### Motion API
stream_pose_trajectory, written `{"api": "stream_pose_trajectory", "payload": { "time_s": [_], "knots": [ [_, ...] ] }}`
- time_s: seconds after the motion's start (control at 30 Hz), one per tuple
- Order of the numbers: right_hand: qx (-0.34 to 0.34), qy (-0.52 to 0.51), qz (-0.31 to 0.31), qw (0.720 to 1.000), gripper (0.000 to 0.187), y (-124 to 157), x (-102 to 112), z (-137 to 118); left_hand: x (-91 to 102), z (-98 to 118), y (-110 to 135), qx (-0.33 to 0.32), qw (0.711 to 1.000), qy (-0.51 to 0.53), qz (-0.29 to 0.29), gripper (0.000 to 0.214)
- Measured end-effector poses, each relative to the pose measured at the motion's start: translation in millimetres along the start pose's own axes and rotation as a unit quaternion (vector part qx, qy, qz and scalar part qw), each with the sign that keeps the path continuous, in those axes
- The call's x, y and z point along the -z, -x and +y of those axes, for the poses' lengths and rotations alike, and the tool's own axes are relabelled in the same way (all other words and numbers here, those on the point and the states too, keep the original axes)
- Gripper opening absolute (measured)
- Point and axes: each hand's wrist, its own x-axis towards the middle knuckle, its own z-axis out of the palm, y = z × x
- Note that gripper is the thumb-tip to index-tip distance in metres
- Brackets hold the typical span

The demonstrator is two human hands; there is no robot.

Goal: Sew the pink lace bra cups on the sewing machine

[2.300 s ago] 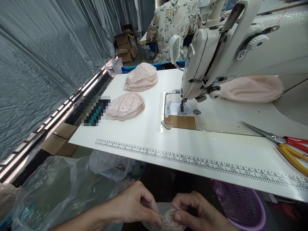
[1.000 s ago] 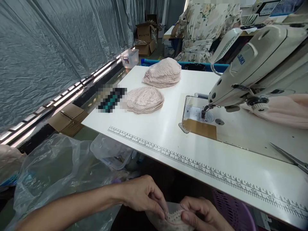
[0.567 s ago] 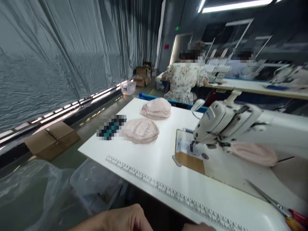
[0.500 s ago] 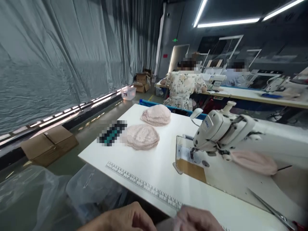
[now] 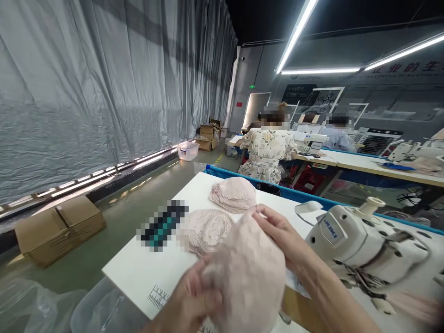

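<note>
In front of me I hold up a pale pink fabric cap (image 5: 249,273), its smooth, slightly bumpy side facing me. My left hand (image 5: 194,296) grips its lower left edge, somewhat blurred, with the thumb over the cloth. Near the top, my right hand (image 5: 277,231) pinches the edge between thumb and fingers. Just behind it lies a pale pink knitted cap (image 5: 206,226) on the white table (image 5: 138,263), partly covered by the held one. A second knitted cap (image 5: 234,192) rests farther back.
A white sewing machine (image 5: 350,236) stands at the right, with pink cloth (image 5: 416,305) beneath its arm. A pixelated dark and green item (image 5: 163,226) lies at the table's left. A cardboard box (image 5: 58,226) sits on the floor. Ahead, a person in a floral top (image 5: 267,152) is seated.
Both hands have risen from the table's front edge, bringing the pink fabric cap up into view. The camera view has tilted upward, and the sewing machine appears lower and farther right.
</note>
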Motion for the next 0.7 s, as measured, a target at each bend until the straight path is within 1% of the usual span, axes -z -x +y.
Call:
{"api": "stream_pose_trajectory", "payload": {
  "time_s": [0.03,0.07,0.1,0.17,0.23,0.27,0.33,0.4,0.47,0.53,0.6,0.7],
  "knots": [
    [0.019,0.005,0.025,0.999,0.037,-19.4,4.7,-1.0,8.2,13.2,-15.0,-0.015,0.996,0.066,0.054,0.082],
    [0.036,0.011,0.053,0.998,0.033,-40.0,10.3,-1.4,17.6,27.1,-33.0,-0.022,0.987,0.118,0.11,0.082],
    [0.051,0.02,0.083,0.995,0.029,-61.6,16.8,-1.3,27.6,41.0,-53.9,-0.024,0.979,0.136,0.147,0.081],
    [0.071,0.042,0.145,0.986,0.026,-105.6,32.3,0.7,47.0,65.9,-102.8,-0.069,0.97,0.111,0.207,0.075],
    [0.079,0.066,0.208,0.973,0.029,-146.9,51.0,5.1,62.6,82.2,-155.7,-0.087,0.968,0.078,0.222,0.071],
    [0.08,0.08,0.234,0.966,0.031,-165.1,61.0,8.4,68.3,86.1,-181.4,-0.089,0.968,0.058,0.227,0.069],
    [0.079,0.111,0.276,0.951,0.032,-195.1,80.9,16.8,75.3,86.0,-227.0,-0.082,0.969,0.009,0.235,0.064],
    [0.076,0.149,0.309,0.937,0.031,-215.3,98.4,26.5,78.0,78.5,-262.0,-0.072,0.968,-0.05,0.237,0.054],
    [0.074,0.191,0.331,0.921,0.03,-226.9,110.8,35.9,79.5,68.7,-285.6,-0.064,0.962,-0.116,0.238,0.042],
    [0.08,0.235,0.34,0.907,0.03,-232.6,117.4,44.6,82.8,59.9,-299.9,-0.063,0.948,-0.188,0.247,0.036],
    [0.089,0.274,0.346,0.893,0.026,-235.0,119.6,53.5,88.0,52.8,-307.1,-0.064,0.925,-0.266,0.263,0.037],
    [0.112,0.318,0.344,0.876,0.024,-235.1,120.2,67.9,94.7,43.0,-307.8,-0.062,0.886,-0.377,0.263,0.038]
  ]
}}
